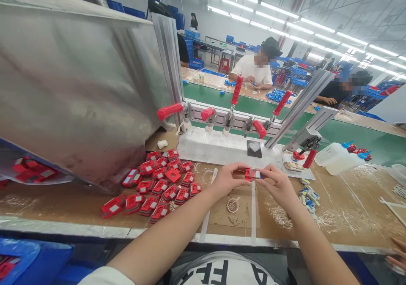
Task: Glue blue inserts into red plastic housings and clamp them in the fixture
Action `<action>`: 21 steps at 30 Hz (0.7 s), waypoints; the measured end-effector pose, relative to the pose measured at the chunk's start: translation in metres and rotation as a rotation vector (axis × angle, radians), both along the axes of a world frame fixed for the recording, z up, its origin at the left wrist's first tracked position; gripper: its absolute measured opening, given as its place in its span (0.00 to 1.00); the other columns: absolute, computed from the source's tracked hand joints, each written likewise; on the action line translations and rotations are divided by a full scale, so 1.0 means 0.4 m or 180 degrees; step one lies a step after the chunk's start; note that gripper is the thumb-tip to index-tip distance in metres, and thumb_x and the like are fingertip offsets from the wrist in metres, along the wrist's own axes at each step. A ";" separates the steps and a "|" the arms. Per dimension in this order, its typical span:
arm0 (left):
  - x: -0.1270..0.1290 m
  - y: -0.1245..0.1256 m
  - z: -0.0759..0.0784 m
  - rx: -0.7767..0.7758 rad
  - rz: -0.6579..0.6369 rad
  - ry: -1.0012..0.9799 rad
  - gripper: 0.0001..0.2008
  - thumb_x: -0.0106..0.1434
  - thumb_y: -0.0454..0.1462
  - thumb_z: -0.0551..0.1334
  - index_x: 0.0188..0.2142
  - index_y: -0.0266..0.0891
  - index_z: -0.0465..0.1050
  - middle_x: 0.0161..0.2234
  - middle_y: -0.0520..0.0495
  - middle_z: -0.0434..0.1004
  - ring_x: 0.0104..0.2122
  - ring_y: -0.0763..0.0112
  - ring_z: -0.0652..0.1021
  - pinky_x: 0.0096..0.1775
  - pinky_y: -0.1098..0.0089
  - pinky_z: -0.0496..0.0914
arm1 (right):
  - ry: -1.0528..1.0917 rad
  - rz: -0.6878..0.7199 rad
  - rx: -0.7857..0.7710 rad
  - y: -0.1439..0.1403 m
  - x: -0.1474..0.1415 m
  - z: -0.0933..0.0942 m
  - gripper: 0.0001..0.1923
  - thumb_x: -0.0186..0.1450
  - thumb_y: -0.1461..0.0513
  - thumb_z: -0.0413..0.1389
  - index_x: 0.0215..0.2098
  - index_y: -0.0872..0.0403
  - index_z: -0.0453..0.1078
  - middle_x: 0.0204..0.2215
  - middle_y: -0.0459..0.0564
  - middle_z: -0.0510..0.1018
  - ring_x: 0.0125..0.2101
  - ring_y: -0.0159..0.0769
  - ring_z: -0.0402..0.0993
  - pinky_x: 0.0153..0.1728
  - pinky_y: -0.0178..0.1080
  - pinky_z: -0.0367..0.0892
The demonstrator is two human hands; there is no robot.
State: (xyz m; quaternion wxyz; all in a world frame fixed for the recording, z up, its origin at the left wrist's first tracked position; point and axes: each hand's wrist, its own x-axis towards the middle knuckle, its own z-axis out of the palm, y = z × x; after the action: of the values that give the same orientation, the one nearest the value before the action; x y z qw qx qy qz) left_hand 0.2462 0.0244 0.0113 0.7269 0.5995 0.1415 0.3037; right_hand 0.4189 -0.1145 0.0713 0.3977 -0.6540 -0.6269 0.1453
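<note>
Between my two hands, above the brown work surface, is a small red plastic part with a light-coloured piece at its right end. My left hand pinches the red part from the left, thumb below and fingers above. At the other end my right hand closes its fingertips on a small white and blue piece that meets the red part. Whether the two pieces are joined, I cannot tell. A pile of similar red parts lies left of my hands. Small white, blue and yellow pieces lie to the right.
Ahead stands a metal frame with red-handled toggle clamps. A small round dish sits near me. White bottles with blue caps stand at the right. A large metal panel blocks the left. Co-workers sit across the green conveyor.
</note>
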 end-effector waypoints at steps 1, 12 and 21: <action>-0.002 -0.002 0.002 0.0069 0.0050 0.0026 0.27 0.46 0.40 0.80 0.46 0.39 0.81 0.44 0.44 0.85 0.46 0.57 0.84 0.53 0.56 0.78 | -0.0119 0.0019 0.0028 0.000 -0.002 0.002 0.14 0.70 0.55 0.61 0.53 0.44 0.80 0.34 0.49 0.73 0.35 0.39 0.72 0.39 0.42 0.69; -0.013 -0.008 0.066 0.2934 0.0919 0.0574 0.15 0.66 0.39 0.69 0.51 0.42 0.78 0.46 0.44 0.84 0.47 0.60 0.82 0.51 0.58 0.77 | 0.0454 -0.0022 0.0297 0.034 -0.006 -0.064 0.20 0.69 0.52 0.61 0.57 0.47 0.77 0.42 0.53 0.77 0.42 0.42 0.76 0.46 0.46 0.74; 0.136 0.056 0.089 0.2410 0.0813 0.0971 0.22 0.62 0.42 0.71 0.55 0.46 0.75 0.52 0.46 0.82 0.53 0.58 0.80 0.55 0.60 0.73 | 0.3061 -0.0493 0.0145 0.140 0.042 -0.088 0.29 0.57 0.42 0.67 0.45 0.54 0.81 0.42 0.56 0.86 0.44 0.46 0.82 0.53 0.52 0.76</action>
State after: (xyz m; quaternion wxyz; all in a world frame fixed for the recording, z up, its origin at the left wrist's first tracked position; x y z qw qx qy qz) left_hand 0.3007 0.0468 0.0468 0.3828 0.8398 0.1990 0.3297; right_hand 0.4357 -0.0585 0.0361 0.6661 -0.5487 -0.3246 0.3872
